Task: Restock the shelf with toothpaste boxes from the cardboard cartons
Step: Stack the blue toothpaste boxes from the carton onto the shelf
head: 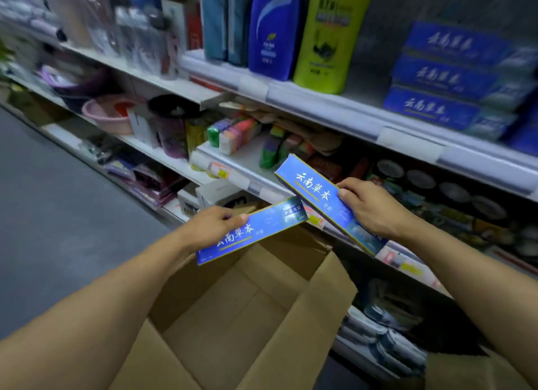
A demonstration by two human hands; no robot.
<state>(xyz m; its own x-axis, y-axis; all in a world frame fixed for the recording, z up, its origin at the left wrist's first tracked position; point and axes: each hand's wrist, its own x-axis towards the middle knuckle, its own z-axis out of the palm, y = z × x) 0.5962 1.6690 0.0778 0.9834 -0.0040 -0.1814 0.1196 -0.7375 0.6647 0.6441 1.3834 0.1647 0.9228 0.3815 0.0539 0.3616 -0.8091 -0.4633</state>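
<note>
Now we grip one box (252, 232) in our left hand (214, 222), another box (326, 202) in our right hand (371, 206), above the carton (294, 317); shelf (364, 116) stock is blurred.

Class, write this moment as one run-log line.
left hand: holds box | right hand: holds second box | carton: open below | shelf stack: three boxes visible

A blue bottle (273, 31) and a green bottle (329, 37) are stood side by side, far up. A pink basin (112, 114) is seen left, with coloured sponges (235, 132) shelved right of it.
</note>
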